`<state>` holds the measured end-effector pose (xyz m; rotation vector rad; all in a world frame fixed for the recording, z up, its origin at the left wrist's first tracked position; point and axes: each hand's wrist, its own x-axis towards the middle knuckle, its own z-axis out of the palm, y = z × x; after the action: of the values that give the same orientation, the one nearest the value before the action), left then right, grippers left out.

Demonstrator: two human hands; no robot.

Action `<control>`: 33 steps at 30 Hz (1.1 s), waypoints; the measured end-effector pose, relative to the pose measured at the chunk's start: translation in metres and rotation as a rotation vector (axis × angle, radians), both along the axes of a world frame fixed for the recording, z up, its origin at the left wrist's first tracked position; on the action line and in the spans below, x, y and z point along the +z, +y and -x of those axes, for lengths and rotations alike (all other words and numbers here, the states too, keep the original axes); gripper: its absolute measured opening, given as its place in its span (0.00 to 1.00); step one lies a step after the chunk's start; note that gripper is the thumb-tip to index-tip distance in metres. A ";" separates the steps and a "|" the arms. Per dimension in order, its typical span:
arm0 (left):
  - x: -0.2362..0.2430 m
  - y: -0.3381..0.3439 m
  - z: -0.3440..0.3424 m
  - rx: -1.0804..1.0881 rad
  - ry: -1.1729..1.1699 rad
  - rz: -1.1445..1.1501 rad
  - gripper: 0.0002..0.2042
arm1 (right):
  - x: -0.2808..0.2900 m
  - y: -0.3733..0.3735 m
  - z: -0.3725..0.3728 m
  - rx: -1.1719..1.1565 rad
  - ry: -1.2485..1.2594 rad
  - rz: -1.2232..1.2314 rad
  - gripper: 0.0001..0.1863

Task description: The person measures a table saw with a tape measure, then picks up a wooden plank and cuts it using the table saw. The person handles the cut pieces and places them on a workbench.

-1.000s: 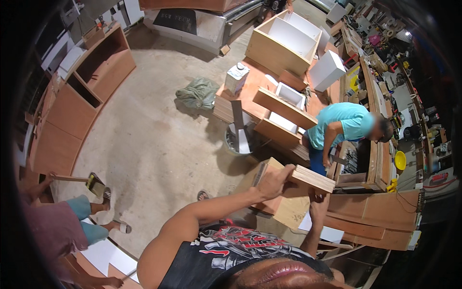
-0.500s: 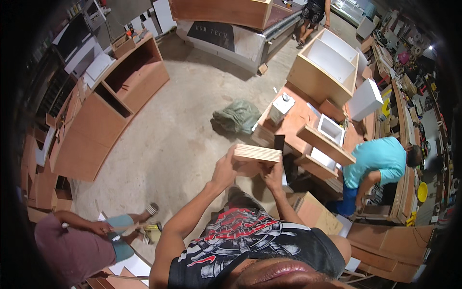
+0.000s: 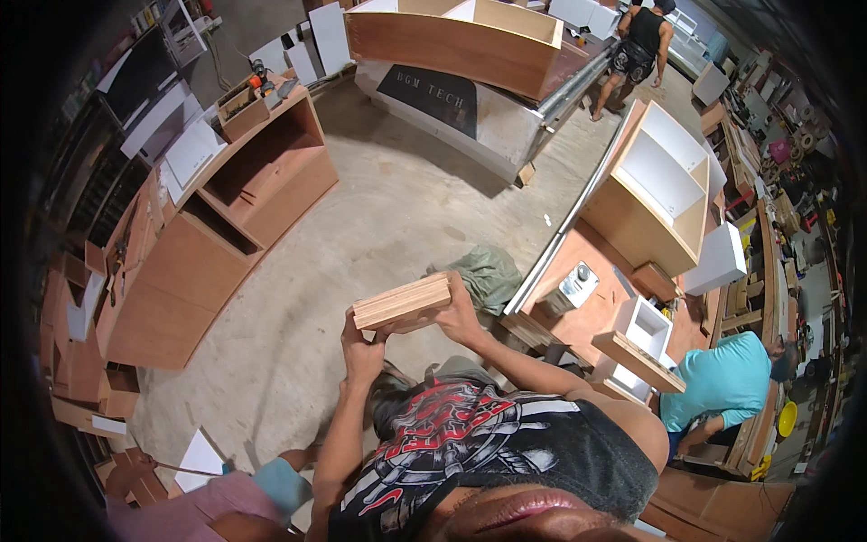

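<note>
A short stack of plywood pieces (image 3: 402, 303), with pale layered edges turned up, is held between my two hands in front of my torso. My left hand (image 3: 363, 352) grips its left end from below, thumb and fingers against the wood. My right hand (image 3: 459, 312) is closed round the right end. The stack tilts, its right end a little farther away than its left. Just beyond my right hand lies a crumpled green cloth or bag (image 3: 488, 278) on the floor. The undersides of the pieces and some of my fingertips are hidden.
A wooden cabinet (image 3: 181, 289) stands at left. On the right, a workbench (image 3: 587, 244) carries a metal can (image 3: 578, 282) and a white-lined cabinet (image 3: 664, 181). A person in turquoise (image 3: 718, 379) bends there; another in pink (image 3: 212, 510) is lower left. Someone in black (image 3: 643, 41) stands far back.
The plywood stack and both my hands have shifted left, and the stack's tilt has changed. The person in pink has moved lower in view. The far person now shows more fully.
</note>
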<state>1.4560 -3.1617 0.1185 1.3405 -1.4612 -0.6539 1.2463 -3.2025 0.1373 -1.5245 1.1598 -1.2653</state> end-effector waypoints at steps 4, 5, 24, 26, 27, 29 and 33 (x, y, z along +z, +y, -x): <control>-0.007 -0.062 -0.056 0.082 0.145 0.040 0.29 | 0.022 -0.073 -0.071 0.088 -0.058 0.035 0.31; -0.019 -0.077 -0.078 0.116 0.162 0.073 0.30 | 0.021 -0.096 -0.084 0.083 -0.185 -0.102 0.30; -0.049 -0.251 -0.374 0.180 -0.200 -0.261 0.32 | -0.028 -0.395 -0.347 0.242 -0.766 -0.412 0.32; -0.048 -0.268 -0.403 0.224 -0.206 -0.311 0.32 | -0.035 -0.425 -0.388 0.257 -0.739 -0.423 0.33; -0.046 -0.279 -0.417 0.251 -0.209 -0.331 0.32 | -0.036 -0.441 -0.409 0.271 -0.726 -0.423 0.34; -0.042 -0.296 -0.448 0.295 -0.219 -0.375 0.31 | -0.051 -0.475 -0.450 0.364 -0.709 -0.449 0.37; -0.016 -0.327 -0.511 0.405 -0.257 -0.485 0.29 | -0.062 -0.539 -0.547 0.513 -0.723 -0.555 0.38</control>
<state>1.9670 -3.4883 0.1023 2.0954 -1.2063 -0.6028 1.7929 -3.7416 0.0750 -0.7625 0.5206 -0.9054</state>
